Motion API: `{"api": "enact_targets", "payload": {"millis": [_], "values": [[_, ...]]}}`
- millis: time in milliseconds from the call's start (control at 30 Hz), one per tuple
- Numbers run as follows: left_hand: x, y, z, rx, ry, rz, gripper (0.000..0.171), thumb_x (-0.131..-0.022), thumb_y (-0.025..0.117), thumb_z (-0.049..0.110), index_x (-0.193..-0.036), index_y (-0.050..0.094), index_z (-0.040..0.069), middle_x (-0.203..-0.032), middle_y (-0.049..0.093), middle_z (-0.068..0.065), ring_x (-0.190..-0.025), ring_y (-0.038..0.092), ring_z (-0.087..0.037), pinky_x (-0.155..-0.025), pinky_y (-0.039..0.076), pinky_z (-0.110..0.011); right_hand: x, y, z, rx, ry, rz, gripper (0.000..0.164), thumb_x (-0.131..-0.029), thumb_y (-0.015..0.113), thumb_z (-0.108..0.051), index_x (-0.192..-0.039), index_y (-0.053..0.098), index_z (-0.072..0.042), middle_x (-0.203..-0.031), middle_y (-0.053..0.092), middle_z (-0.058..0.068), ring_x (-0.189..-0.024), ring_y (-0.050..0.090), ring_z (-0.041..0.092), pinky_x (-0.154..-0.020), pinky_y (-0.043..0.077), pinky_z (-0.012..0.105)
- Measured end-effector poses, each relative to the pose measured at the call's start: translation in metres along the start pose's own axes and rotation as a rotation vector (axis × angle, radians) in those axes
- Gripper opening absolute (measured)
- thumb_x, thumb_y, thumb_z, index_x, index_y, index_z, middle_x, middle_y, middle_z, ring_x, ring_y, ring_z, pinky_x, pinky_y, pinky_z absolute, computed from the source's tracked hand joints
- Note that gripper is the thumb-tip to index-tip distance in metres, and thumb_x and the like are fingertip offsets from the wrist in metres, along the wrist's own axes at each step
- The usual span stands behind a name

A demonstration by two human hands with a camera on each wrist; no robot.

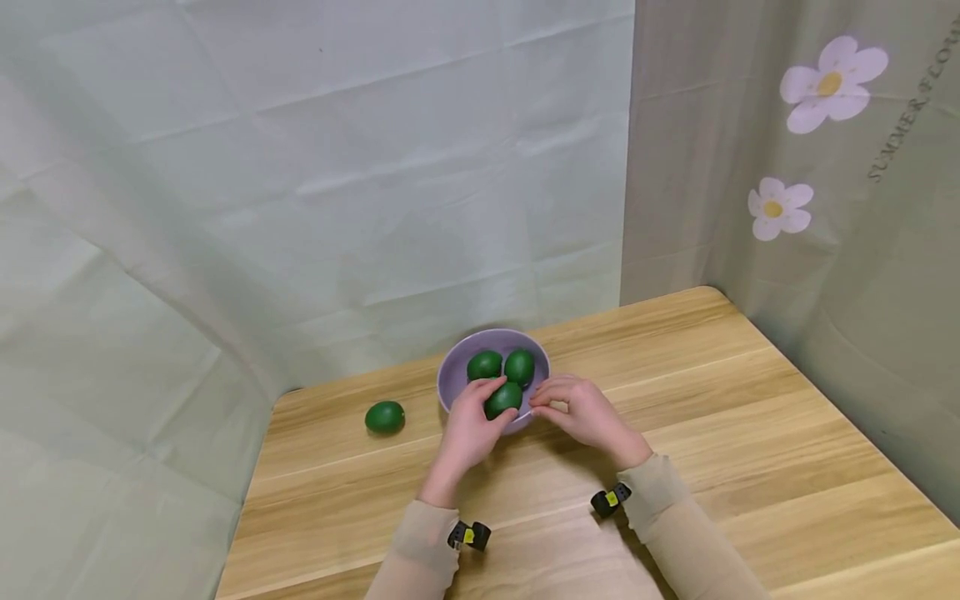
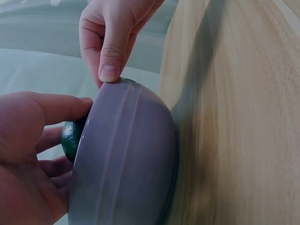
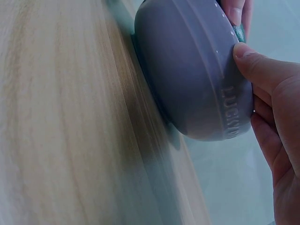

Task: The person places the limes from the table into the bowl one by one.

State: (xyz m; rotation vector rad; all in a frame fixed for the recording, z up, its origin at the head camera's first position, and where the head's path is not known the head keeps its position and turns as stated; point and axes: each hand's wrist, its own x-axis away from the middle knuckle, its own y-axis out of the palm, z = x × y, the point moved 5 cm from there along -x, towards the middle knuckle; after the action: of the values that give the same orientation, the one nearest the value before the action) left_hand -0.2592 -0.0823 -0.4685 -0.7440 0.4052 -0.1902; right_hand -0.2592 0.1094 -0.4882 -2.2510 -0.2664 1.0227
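Note:
A purple bowl (image 1: 453, 377) stands on the wooden table near its back edge. Inside lie two dark green oval fruits, one at the back left (image 1: 483, 364) and one at the back right (image 1: 519, 367). My left hand (image 1: 471, 427) holds a third green fruit (image 1: 503, 401) at the bowl's front, thumb and fingers around it; in the left wrist view this fruit (image 2: 71, 139) shows just past the rim. On the right, my right hand (image 1: 585, 410) pinches the bowl's rim, its thumb (image 3: 255, 63) on the outer wall. The fruit's underside is hidden.
Another green oval fruit (image 1: 385, 417) lies on the table (image 1: 322, 492) left of the bowl. Close behind the table hangs a pale curtain (image 1: 405, 208), with a flowered grey-brown one (image 1: 697, 167) at the right. Raised lettering marks the bowl's outer wall.

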Motion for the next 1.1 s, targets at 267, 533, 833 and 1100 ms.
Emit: {"api": "enact_targets", "payload": {"millis": [267,533,833,1100], "values": [[-0.004,0.007,-0.001,-0.018,-0.032,-0.044,0.057,-0.089,0.076,0.024,-0.140,0.057,0.007,-0.137,0.055,-0.016,-0.124,0.054,-0.032,-0.104,0.047,-0.048,0.000,0.003,0.001,0.000,0.002,-0.004,0.010,-0.085,0.080,-0.015,-0.095,0.079,-0.017,-0.101,0.074,-0.007,-0.101,0.066,0.011,-0.094,0.054,0.035],[-0.013,0.015,0.002,-0.045,-0.044,-0.059,0.056,-0.090,0.075,0.026,-0.139,0.058,0.006,-0.135,0.055,-0.018,-0.124,0.053,-0.034,-0.106,0.045,-0.050,0.000,0.002,0.001,-0.010,0.001,0.003,0.011,-0.084,0.081,-0.015,-0.095,0.079,-0.018,-0.101,0.074,-0.007,-0.102,0.065,0.012,-0.096,0.053,0.035],[-0.020,0.022,0.002,-0.096,-0.065,-0.078,0.055,-0.089,0.076,0.025,-0.138,0.059,0.006,-0.134,0.055,-0.019,-0.125,0.050,-0.036,-0.107,0.043,-0.049,0.001,0.003,0.002,-0.003,-0.003,0.003,0.010,-0.085,0.081,-0.017,-0.095,0.079,-0.019,-0.101,0.073,-0.008,-0.102,0.065,0.011,-0.096,0.053,0.034],[-0.024,0.024,0.003,-0.116,-0.073,-0.103,0.055,-0.088,0.078,0.024,-0.136,0.060,0.005,-0.132,0.055,-0.020,-0.123,0.050,-0.037,-0.106,0.044,-0.051,0.000,0.001,0.001,0.002,0.011,0.001,0.010,-0.086,0.080,-0.018,-0.095,0.079,-0.018,-0.101,0.074,-0.008,-0.103,0.065,0.010,-0.096,0.053,0.034]]}}
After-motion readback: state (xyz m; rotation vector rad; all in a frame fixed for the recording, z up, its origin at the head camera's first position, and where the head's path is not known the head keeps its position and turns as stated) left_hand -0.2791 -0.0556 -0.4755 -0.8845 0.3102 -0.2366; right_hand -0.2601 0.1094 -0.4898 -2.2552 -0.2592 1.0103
